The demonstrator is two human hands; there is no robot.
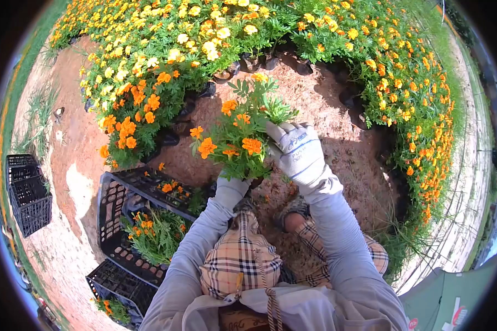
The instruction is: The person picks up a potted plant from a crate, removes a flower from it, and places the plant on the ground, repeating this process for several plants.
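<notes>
An orange-flowered marigold plant [240, 138] stands upright in front of me. My left hand [231, 189], in a pale work glove, is closed around its base from below. Foliage hides most of those fingers and whatever pot or root ball is there. On the plant's right side, my right hand [299, 150], in a matching printed glove, has its fingers curled in against the leaves. It pinches a leafy marigold shoot [279, 109] at the plant's edge; the fingertips are partly hidden.
Dense yellow and orange marigolds [215, 47] in black bags [270, 62] curve around the reddish soil [342, 160]. At left, a black plastic crate [107, 220] holds cut or potted marigolds [159, 234]. Other crates [30, 204] stand farther left. A green umbrella [453, 295] is at lower right.
</notes>
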